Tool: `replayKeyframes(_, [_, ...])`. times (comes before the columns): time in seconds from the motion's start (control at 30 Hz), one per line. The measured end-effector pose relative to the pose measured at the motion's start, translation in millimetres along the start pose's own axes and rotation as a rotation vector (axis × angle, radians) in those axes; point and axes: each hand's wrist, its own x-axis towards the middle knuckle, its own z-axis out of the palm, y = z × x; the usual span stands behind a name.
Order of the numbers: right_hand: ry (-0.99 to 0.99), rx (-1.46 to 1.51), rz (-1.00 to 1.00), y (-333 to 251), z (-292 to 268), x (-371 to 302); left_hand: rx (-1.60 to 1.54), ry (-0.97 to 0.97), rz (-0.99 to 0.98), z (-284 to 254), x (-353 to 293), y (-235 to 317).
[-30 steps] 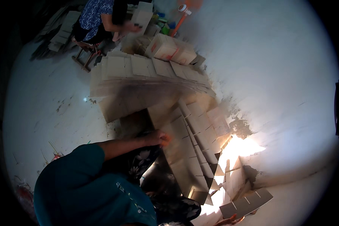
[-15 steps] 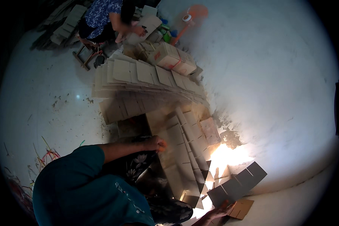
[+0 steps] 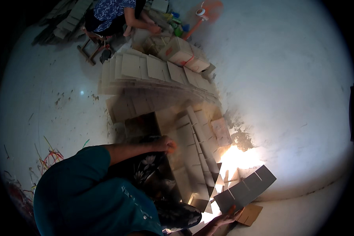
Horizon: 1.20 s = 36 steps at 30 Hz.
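Observation:
My right hand [image 3: 227, 217], at the lower right, is closed on the lower edge of a dark grey slotted cardboard strip [image 3: 246, 189], which it holds up at a tilt. A small brown slotted cardboard piece [image 3: 249, 215] shows just beside that hand; whether the hand touches it I cannot tell. My left hand [image 3: 167, 145] is curled closed at the near side of a row of interlocked cardboard dividers [image 3: 192, 147]. Something orange shows at its fingertips, and what the fingers hold, if anything, is hidden.
Beyond the dividers lies a fanned stack of slotted cardboard sheets [image 3: 153, 71], with a tied carton [image 3: 185, 54] behind it. A person [image 3: 113, 15] sits working at the top. An orange fan [image 3: 208, 11] stands near the wall. Bright light falls beside the dividers; coloured strips [image 3: 53, 155] litter the left floor.
The whole view has shifted slightly. My right hand and its cardboard strip have moved a little, while my left hand stays by the dividers. The other person's arms have changed position.

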Motion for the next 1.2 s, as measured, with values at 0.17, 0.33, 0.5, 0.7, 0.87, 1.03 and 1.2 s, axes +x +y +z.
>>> replayKeyframes(0.17, [-0.058, -0.171, -0.229, 17.6, -13.3, -3.5, -0.02, -0.021, 0.007, 3.1, 4.3, -3.6])
replayKeyframes(0.33, [0.004, 0.212, 0.207, -34.2, -0.8, -11.7, -0.027, 0.008, -0.007, -0.1, 2.0, -3.9])
replayKeyframes(0.5, [0.056, 0.199, -0.028, -28.7, -4.2, -17.3, 0.002, -0.025, -0.084, -4.4, 2.1, 3.5])
replayKeyframes(0.7, [-0.047, 0.216, 0.268, -54.6, -19.6, -5.6, -0.146, -0.06, -0.088, -7.0, 9.7, -23.6])
replayKeyframes(0.87, [-0.129, 0.189, 0.277, -59.9, -19.1, 6.1, 0.076, -0.033, -0.158, -4.7, 8.9, 14.1])
replayKeyframes(1.03, [-0.301, 0.339, 0.288, -53.6, -9.7, 6.2, 0.445, -0.179, 0.325, 36.4, 34.3, 54.6])
replayKeyframes(1.2, [-0.386, 0.004, 0.21, -58.0, 23.5, 4.1, 0.812, -0.319, 0.708, 90.5, 70.8, 55.6])
